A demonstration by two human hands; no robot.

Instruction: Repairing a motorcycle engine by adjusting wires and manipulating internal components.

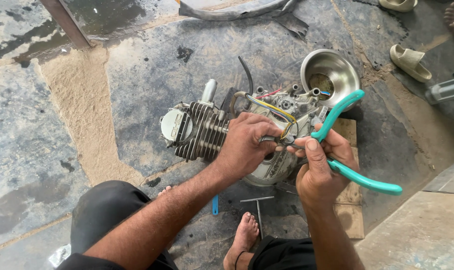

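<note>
Here the right hand (321,167) is wrapped around a pair of teal-handled pliers (354,175), handles spread apart, the nose aimed into the bundle of wires (274,112) on top of a small motorcycle engine (222,132); whether the nose has actually closed on anything is hidden behind the fingers. The left hand (247,145) is closed together over the crankcase, pinching what looks like a wire or small metal clip right where the plier tips meet it. The engine lies on its side on the stone floor (137,75), finned cylinder pointing to the person's left, part of it resting on a wooden board (349,200). To do this well, I'd judge that the left hand should keep the wire steady and taut while the pliers bite squarely on the metal part, not the insulation (the yellow and blue leads sit very close by and could get nipped). A black hose (247,72) arches over the work and crowds the approach from above. Farther out, a steel bowl (332,75) stands just beyond the engine, a T-shaped metal tool (258,207) and a small blue piece (215,205) lie near the person's bare foot (244,237), and two pale sandals (411,62) sit well apart at the upper right
</note>
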